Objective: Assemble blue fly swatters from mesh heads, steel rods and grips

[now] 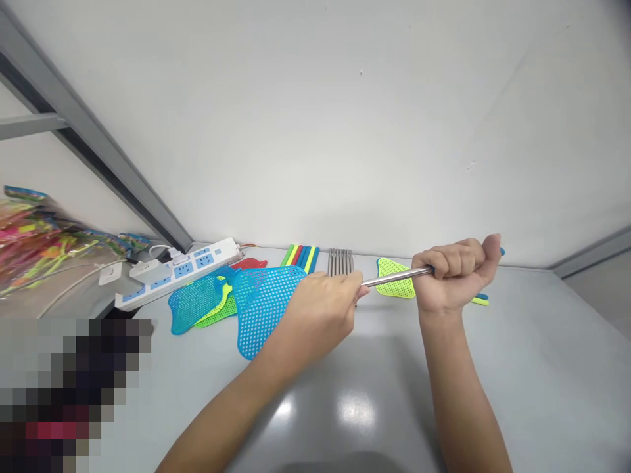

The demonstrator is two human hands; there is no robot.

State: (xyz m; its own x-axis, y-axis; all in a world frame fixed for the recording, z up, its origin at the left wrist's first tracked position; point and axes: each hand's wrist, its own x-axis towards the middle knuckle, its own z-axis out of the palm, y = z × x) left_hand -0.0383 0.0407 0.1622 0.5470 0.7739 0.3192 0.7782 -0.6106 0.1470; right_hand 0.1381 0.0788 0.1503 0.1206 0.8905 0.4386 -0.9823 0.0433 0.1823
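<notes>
My left hand [325,302] is closed around the metal rod [394,277] of a fly swatter, in the middle of the view. A blue perforated swatter head [269,305] sticks out to the left behind that hand; where it joins the rod is hidden. At the rod's other end, my right hand [453,272] is wrapped in a fist round the handle, whose blue tip [502,251] shows past the fingers. Both hands are raised above the grey table [374,394], the rod nearly level between them.
More blue, green and red swatter heads [197,299] lie on the left beside a white power strip [217,253] with plugs. Coloured handle tubes [300,258], metal rods [340,261] and a yellow swatter head [394,279] lie along the back wall. Packaged colourful items [44,236] are far left.
</notes>
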